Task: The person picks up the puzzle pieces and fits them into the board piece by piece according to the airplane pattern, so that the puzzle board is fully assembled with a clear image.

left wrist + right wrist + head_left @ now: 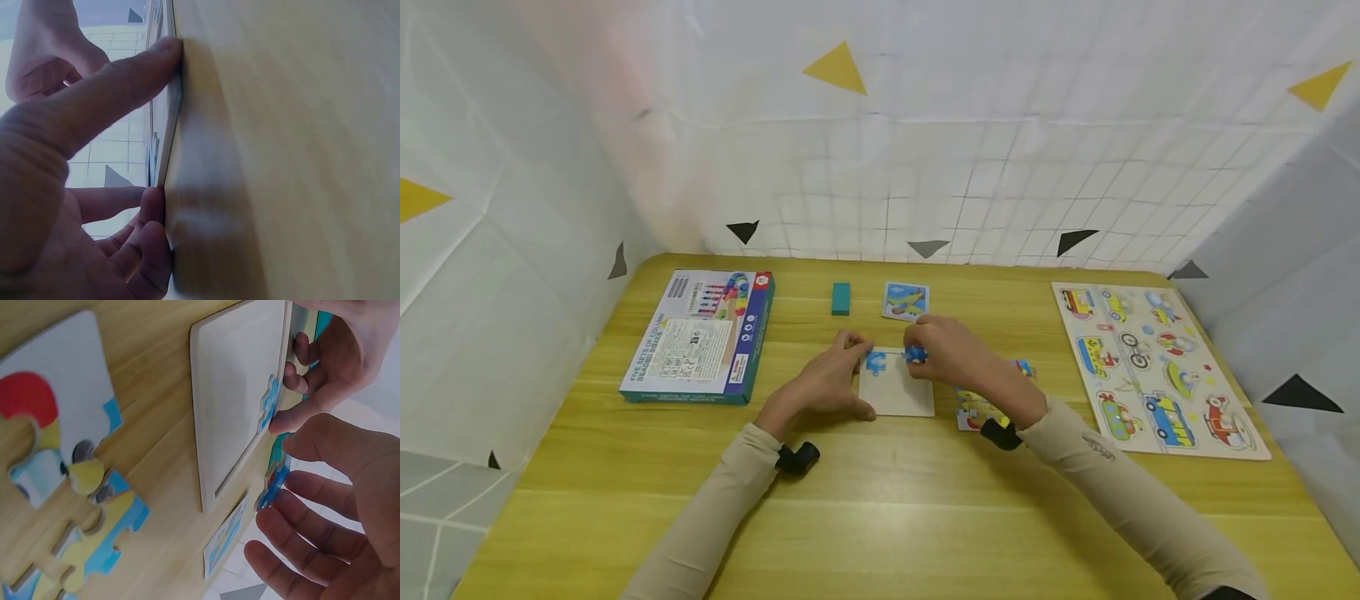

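A pale wooden puzzle tray (897,393) lies on the table, with one blue jigsaw piece (876,362) set in its far left corner. My left hand (827,382) holds the tray's left side, thumb at the near corner and fingers at the far one. Over the far right corner, my right hand (953,357) pinches a blue puzzle piece (275,481) between thumb and fingers. Several more puzzle pieces (973,410) lie right of the tray, partly hidden under my right wrist. Beyond the tray is a small picture card (906,300) showing a yellow plane.
A boxed bead set (700,333) lies at the left. A teal block (841,298) sits near the back, left of the card. At the right lies a large wooden vehicle puzzle board (1157,371). White sheeting (880,158) stands behind the table (880,517).
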### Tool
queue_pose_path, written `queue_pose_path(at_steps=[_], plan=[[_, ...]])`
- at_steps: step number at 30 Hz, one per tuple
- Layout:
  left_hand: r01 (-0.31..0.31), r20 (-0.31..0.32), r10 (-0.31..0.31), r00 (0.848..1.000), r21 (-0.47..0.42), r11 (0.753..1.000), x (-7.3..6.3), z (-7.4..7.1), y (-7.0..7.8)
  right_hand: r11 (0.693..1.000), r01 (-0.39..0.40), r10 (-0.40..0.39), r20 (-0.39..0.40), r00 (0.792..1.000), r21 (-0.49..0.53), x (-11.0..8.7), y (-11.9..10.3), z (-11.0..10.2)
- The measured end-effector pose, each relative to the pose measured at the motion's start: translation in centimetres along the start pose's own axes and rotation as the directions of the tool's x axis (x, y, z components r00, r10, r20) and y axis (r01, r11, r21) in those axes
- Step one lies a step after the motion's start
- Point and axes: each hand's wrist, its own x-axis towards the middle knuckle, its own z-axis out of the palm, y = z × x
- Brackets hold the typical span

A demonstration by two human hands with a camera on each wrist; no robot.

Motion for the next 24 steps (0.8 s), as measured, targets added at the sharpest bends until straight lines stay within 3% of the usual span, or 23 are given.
queue_pose_path(at_steps=[24], plan=[[-0.015, 0.007, 0.014, 1.0, 0.013, 1.0, 0.1, 0.1, -0.4, 1.0, 0.026, -0.026, 0.059, 0.998, -0.004, 1.8, -1.0, 1.3]])
